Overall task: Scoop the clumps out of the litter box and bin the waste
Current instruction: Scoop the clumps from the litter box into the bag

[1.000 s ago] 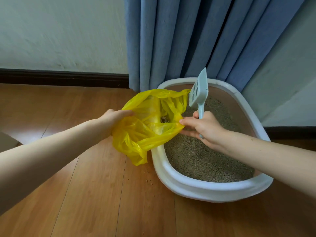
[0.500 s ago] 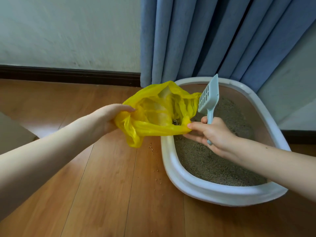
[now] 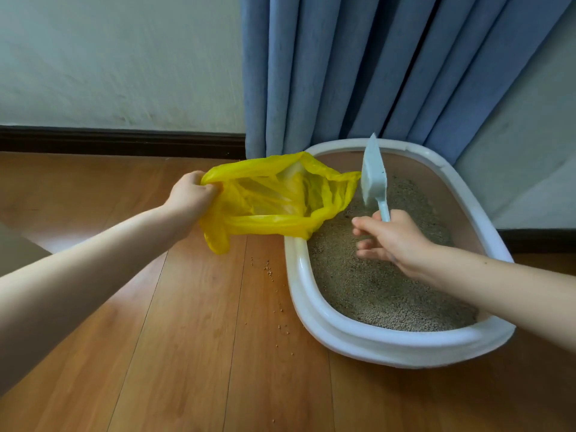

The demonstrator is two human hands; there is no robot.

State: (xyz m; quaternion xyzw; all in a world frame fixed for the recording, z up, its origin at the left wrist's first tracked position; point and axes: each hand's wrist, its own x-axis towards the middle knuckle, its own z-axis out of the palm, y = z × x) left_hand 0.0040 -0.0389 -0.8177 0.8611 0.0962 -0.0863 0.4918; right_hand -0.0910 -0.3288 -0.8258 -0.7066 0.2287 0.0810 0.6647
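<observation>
White oval plastic litter box point(image 3: 367, 341) set on the brown wood-plank floor point(image 3: 174, 338), far end tucked against the blue pleated curtain point(image 3: 358, 67) at the wall, near rim turned toward the camera. Filled with grey-brown granular litter point(image 3: 374, 285), level well below the rim. Left hand point(image 3: 190, 198) clenched on one edge of a crumpled yellow plastic bag point(image 3: 274, 201), held above the floor just left of the box; bag's other edge draped over the box's left rim, mouth gaping toward the camera. Right hand point(image 3: 392, 238) over the litter, thumb and forefinger pinching the handle of a pale blue plastic scoop point(image 3: 374, 179), remaining fingers loosely spread (blurred, exact lay hard to tell). Scoop upright, blade edge-on beside the bag's right edge, slots not visible, contents impossible to judge. Wide stretch of floor open to the left and toward the camera; right of the box, a narrow strip of floor before the grey wall point(image 3: 530, 151). Scattered litter grains point(image 3: 268, 269) on the planks along the box's left side. Inside of the bag mostly hidden by folds; no clump made out in the litter. Dark skirting board point(image 3: 118, 141) along the far floor edge; both forearms cut off by the frame.
</observation>
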